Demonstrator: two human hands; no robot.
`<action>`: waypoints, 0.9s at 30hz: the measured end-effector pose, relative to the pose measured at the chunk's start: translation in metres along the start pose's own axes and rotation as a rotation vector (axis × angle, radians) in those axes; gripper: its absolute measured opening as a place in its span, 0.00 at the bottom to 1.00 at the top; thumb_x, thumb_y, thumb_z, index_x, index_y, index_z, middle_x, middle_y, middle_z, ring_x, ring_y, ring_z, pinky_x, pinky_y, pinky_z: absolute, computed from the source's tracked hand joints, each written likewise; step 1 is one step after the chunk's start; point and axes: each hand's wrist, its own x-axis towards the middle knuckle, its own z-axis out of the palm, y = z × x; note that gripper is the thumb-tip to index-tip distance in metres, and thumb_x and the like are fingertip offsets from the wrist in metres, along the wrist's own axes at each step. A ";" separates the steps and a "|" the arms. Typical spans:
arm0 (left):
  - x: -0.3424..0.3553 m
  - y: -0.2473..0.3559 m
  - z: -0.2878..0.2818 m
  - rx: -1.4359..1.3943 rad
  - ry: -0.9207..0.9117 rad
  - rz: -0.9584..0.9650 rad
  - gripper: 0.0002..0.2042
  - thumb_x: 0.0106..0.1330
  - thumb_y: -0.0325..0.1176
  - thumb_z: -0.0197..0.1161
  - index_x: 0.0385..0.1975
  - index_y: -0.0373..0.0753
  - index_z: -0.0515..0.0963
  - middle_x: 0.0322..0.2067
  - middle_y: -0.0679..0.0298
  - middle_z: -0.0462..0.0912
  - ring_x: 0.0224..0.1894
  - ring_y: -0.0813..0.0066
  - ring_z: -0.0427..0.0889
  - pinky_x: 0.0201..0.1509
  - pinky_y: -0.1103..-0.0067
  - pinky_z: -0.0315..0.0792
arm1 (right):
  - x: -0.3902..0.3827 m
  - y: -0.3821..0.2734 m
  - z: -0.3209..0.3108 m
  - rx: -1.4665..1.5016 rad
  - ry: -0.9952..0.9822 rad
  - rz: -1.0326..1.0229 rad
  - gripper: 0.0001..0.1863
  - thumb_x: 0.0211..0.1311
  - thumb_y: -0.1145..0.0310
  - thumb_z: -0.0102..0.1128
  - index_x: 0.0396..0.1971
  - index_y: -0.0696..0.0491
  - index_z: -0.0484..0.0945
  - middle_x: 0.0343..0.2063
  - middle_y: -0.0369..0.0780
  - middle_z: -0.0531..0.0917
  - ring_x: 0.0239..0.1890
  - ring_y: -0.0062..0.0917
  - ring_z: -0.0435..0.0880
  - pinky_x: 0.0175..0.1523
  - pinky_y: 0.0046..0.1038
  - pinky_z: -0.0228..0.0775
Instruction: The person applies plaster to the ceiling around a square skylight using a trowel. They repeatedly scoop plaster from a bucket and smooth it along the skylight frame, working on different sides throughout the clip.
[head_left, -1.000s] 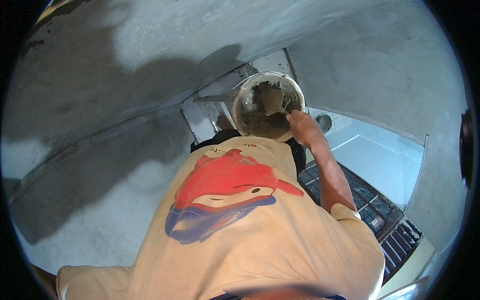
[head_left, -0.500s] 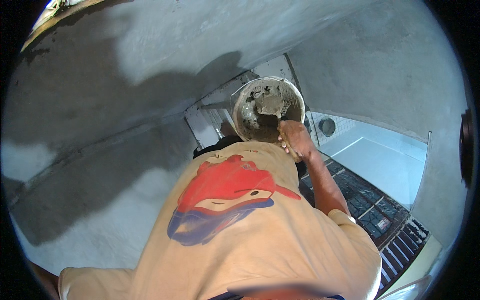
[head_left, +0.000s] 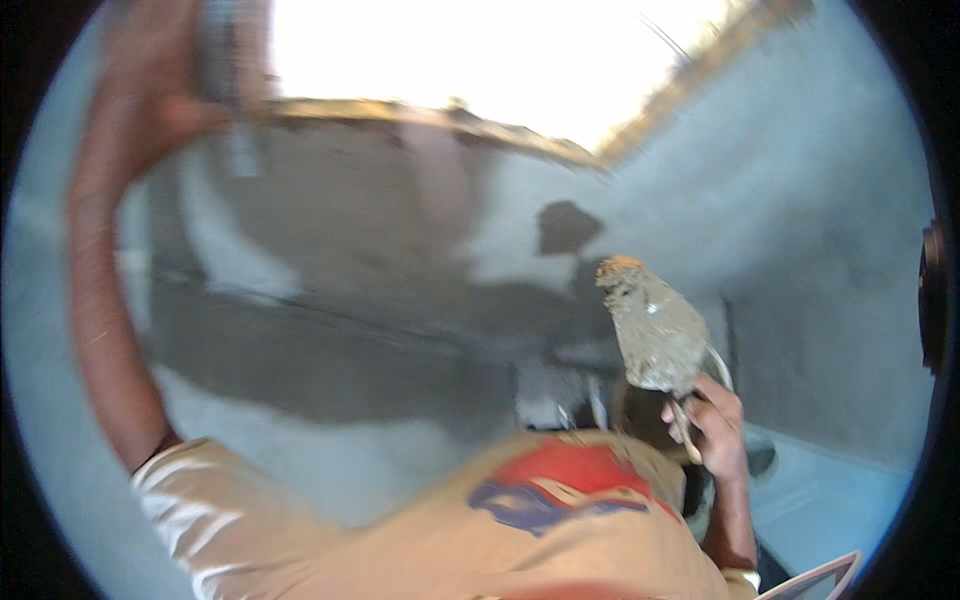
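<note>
My right hand (head_left: 722, 425) is closed round the handle of a trowel (head_left: 687, 436), held up in front of my right side. A thick load of wet grey mortar (head_left: 655, 335) covers its blade. Behind the trowel and my hand, a bucket (head_left: 646, 412) is only partly visible. At the upper left my left arm is raised, and my left hand (head_left: 150, 95) is closed beside a blurred grey-brown upright thing (head_left: 230, 60) that it seems to grip. Motion smears those fingers, and the thing's kind is unclear.
Grey plastered wall (head_left: 400, 220) fills the middle, with dark shadows over it. A bright opening (head_left: 450, 50) with a rough edge (head_left: 340, 108) lies above. At the lower right is a pale blue surface (head_left: 830, 500).
The trowel has come up out of the bucket, loaded with mortar. My left arm has risen to the upper left. The view has tilted up to the bright opening.
</note>
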 end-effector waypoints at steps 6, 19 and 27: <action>0.015 0.011 -0.030 0.011 -0.097 0.046 0.81 0.34 0.62 0.94 0.89 0.40 0.47 0.88 0.46 0.49 0.90 0.35 0.44 0.90 0.33 0.36 | 0.095 -0.109 0.116 0.159 -0.494 -0.248 0.18 0.84 0.60 0.59 0.60 0.59 0.76 0.37 0.37 0.84 0.31 0.19 0.85 0.32 0.27 0.81; 0.015 0.010 -0.001 -0.053 0.092 0.077 0.87 0.17 0.52 0.97 0.90 0.50 0.48 0.89 0.59 0.54 0.91 0.55 0.48 0.93 0.39 0.37 | 0.143 -0.177 0.262 0.297 -0.569 -0.387 0.17 0.84 0.61 0.61 0.51 0.58 0.67 0.32 0.44 0.82 0.29 0.27 0.86 0.33 0.37 0.85; 0.016 0.010 0.001 -0.062 0.148 0.123 0.74 0.43 0.51 0.95 0.91 0.50 0.48 0.89 0.57 0.52 0.91 0.51 0.48 0.92 0.38 0.36 | 0.144 -0.172 0.313 0.154 -0.344 -0.652 0.19 0.79 0.68 0.67 0.49 0.60 0.64 0.33 0.60 0.84 0.34 0.59 0.90 0.40 0.54 0.82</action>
